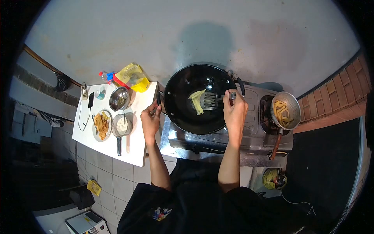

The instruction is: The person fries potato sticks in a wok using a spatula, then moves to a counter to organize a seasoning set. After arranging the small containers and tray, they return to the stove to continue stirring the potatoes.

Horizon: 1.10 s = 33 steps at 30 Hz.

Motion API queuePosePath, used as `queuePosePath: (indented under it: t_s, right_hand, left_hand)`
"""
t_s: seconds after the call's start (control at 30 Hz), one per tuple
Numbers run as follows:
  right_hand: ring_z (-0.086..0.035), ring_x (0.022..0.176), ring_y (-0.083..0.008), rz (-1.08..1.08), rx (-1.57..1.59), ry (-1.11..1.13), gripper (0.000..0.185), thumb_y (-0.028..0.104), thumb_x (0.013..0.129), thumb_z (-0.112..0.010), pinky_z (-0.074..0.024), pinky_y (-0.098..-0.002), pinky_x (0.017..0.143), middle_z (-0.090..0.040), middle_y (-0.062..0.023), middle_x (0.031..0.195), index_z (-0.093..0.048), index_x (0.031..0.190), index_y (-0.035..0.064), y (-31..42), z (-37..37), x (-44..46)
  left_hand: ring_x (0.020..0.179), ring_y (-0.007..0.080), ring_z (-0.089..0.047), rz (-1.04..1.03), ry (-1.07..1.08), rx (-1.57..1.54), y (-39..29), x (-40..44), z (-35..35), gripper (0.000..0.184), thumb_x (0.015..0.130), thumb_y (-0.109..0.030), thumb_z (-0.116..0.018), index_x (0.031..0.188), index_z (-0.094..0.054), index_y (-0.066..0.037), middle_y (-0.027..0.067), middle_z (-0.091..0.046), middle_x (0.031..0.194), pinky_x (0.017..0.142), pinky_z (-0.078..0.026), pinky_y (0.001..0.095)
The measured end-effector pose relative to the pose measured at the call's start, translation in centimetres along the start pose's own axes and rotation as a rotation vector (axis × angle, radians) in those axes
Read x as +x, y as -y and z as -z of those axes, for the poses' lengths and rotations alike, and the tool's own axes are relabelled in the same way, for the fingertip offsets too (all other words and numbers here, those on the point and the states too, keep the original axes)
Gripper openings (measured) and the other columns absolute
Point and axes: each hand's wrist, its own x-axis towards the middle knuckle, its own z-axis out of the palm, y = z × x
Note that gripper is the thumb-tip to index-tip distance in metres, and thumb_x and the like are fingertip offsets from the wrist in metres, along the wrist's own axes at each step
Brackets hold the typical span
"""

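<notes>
Grey spatula [209, 101] in right-hand fingers [226, 100]

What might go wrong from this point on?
The bare left hand at the black handle of the wok could get burned if that is hot. The right hand has a slotted spatula at the pale food, so hot splashes might reach it. The brown handle of the saucepan sticks out and might get bumped.

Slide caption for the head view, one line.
Left hand on the handle of a black wok; right hand holds a slotted spatula at pale food inside.
</notes>
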Motion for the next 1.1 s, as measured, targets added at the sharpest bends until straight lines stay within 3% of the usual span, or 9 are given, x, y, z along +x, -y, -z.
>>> queuePosePath:
  t_s: [0.77,1.1]
  right_hand:
    - [-0.061,0.065,-0.0398,-0.006,-0.038,-0.038,0.013,0.01,0.088,-0.061,-0.0452,-0.0438,0.059,-0.062,-0.0212,0.074,-0.061,0.084,-0.0029,-0.11,0.09,-0.39]
    - [-0.06,0.065,-0.0403,-0.063,-0.045,-0.036,0.015,0.009,0.088,-0.061,-0.0444,-0.043,0.058,-0.061,-0.0213,0.073,-0.059,0.08,-0.0034,-0.06,0.17,-0.25]
  left_hand:
    - [0.091,0.0208,-0.067,0.017,0.01,0.03,-0.11,-0.5,-0.09,0.036,0.088,-0.008,-0.067,0.123,-0.062,-0.001,0.0181,-0.07,0.095,0.075,-0.053,0.0346]
    - [0.094,0.022,-0.068,0.014,0.016,-0.009,0.1,-0.32,-0.21,0.035,0.088,-0.009,-0.066,0.12,-0.062,0.003,0.0236,-0.068,0.105,0.078,-0.054,0.0343]
